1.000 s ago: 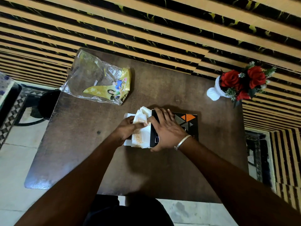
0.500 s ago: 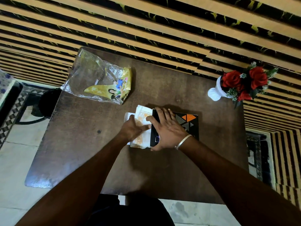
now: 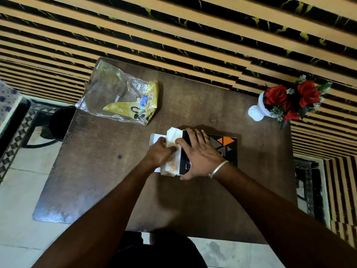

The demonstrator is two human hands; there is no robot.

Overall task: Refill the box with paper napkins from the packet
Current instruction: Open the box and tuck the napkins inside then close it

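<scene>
A black box (image 3: 225, 144) with orange and grey triangles lies flat in the middle of the brown table (image 3: 96, 171), its white end flap (image 3: 155, 137) open to the left. A stack of white paper napkins (image 3: 173, 134) with orange print sticks out of that open end. My left hand (image 3: 160, 152) presses on the napkins at the opening. My right hand (image 3: 199, 153) lies on top of the box's left end and holds it down. The clear plastic packet (image 3: 117, 95) with a yellow printed end lies flattened at the table's back left.
A white vase of red artificial roses (image 3: 289, 100) stands at the table's back right corner. A striped black and tan wall runs behind the table. A dark stool (image 3: 59, 120) sits by the left edge, and pale floor tiles lie below.
My left hand has slid right over the napkins, pushing the stack deeper into the box. Less of the napkins shows now. My right hand has stayed on the box.
</scene>
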